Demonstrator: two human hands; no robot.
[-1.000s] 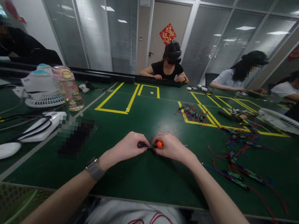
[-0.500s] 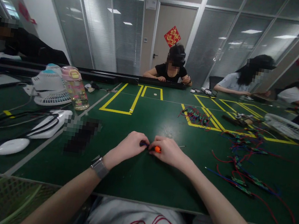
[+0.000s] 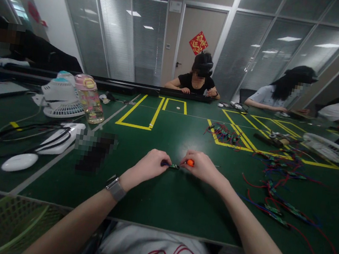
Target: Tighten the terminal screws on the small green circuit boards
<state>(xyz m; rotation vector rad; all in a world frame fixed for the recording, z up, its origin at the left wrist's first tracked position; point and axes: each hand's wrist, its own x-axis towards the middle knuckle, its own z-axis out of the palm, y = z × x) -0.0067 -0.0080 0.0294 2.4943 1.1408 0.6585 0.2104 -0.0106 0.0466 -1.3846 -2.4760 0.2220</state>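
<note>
Over the middle of the green table [image 3: 133, 198], my left hand [image 3: 152, 164] pinches the left end of a small green circuit board [image 3: 173, 166]. Dark wires or a black part show at that hand's fingertips. My right hand [image 3: 202, 166] is closed around a small orange-ended tool [image 3: 190, 162], its kind mostly hidden by the fingers. The right fingertips are just off the board's right end; whether the tool touches the board I cannot tell. A thin rod pokes out beyond the right hand, too small to identify.
Circuit boards with red and blue wires [image 3: 275, 208] lie to the right, with another bunch [image 3: 224, 134] farther back. On the left are a phone-like dark object [image 3: 95, 154], white mouse [image 3: 19, 162], cables, fan [image 3: 62, 98] and bottle [image 3: 90, 100]. Several people sit around the table.
My right hand has drawn slightly right and away from my left hand, with the orange-ended tool. The green circuit board now shows between the hands.
</note>
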